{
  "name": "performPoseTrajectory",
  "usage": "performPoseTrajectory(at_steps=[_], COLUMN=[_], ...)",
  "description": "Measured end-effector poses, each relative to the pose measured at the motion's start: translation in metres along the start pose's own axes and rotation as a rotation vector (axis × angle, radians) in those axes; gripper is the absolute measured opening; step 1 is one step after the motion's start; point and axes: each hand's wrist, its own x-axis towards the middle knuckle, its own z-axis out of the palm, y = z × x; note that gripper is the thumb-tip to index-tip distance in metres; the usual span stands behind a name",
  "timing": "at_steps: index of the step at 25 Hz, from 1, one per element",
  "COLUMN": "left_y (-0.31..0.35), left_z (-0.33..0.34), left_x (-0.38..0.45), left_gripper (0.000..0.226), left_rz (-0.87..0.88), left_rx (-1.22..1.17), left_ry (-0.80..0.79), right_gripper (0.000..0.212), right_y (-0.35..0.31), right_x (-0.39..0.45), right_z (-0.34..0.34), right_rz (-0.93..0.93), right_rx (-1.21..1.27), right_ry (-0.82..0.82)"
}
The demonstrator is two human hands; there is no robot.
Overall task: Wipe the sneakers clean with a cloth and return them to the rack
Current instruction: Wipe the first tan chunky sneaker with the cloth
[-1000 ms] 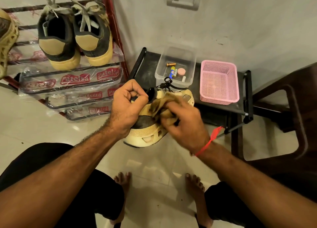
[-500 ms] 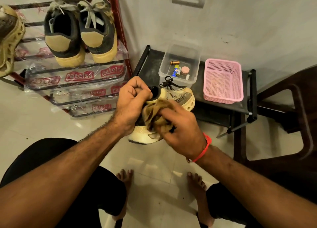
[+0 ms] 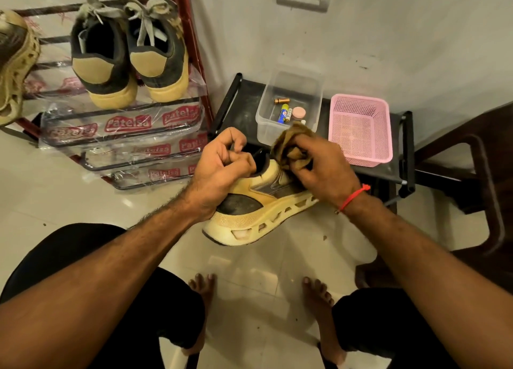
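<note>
Left hand (image 3: 222, 171) grip holds sneaker (image 3: 258, 210); right hand (image 3: 322, 166) grips cloth (image 3: 291, 149); clear tub (image 3: 288, 105), pink basket (image 3: 361, 127) behind

Bare floor (image 3: 144, 202) open between hands and rack (image 3: 191, 49). Rack's top shelf crowded: dark sneakers (image 3: 127, 60) at right end, tan shoe (image 3: 14, 63) at left. Clear box (image 3: 288, 105) and pink basket (image 3: 361, 130) close behind hands; dark chair (image 3: 472, 191) blocks right.

You see a crumpled brown cloth (image 3: 291, 149), a matt beige pebbled-rubber sneaker sole (image 3: 244, 221), a glossy pale tile floor (image 3: 83, 199), and a perforated pink plastic basket (image 3: 361, 130).
</note>
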Motion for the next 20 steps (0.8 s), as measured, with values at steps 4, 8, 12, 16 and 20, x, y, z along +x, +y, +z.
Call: performPoseTrajectory(at_steps=[4, 8, 12, 16, 20], left_y=[0.01, 0.01, -0.001, 0.012, 0.01], left_z=[0.003, 0.003, -0.006, -0.013, -0.009], left_x=[0.001, 0.003, 0.007, 0.009, 0.003], left_gripper=[0.016, 0.024, 0.018, 0.023, 0.056], left_rz=[0.067, 0.115, 0.15, 0.288, 0.277], left_rx=[0.146, 0.265, 0.537, 0.872, 1.28], left_ry=[-0.174, -0.215, -0.127, -0.177, -0.4], right_gripper=[0.043, 0.044, 0.028, 0.024, 0.031], right_y=[0.022, 0.007, -0.006, -0.001, 0.012], right_x=[0.003, -0.002, -0.008, -0.008, -0.003], right_z=[-0.03, -0.023, -0.011, -0.016, -0.025], right_rz=[-0.01, -0.086, -0.052, -0.033, 0.028], right_rx=[0.131, 0.019, 0.154, 0.214, 0.153], right_ry=[-0.383, -0.742, -0.884, -0.747, -0.606])
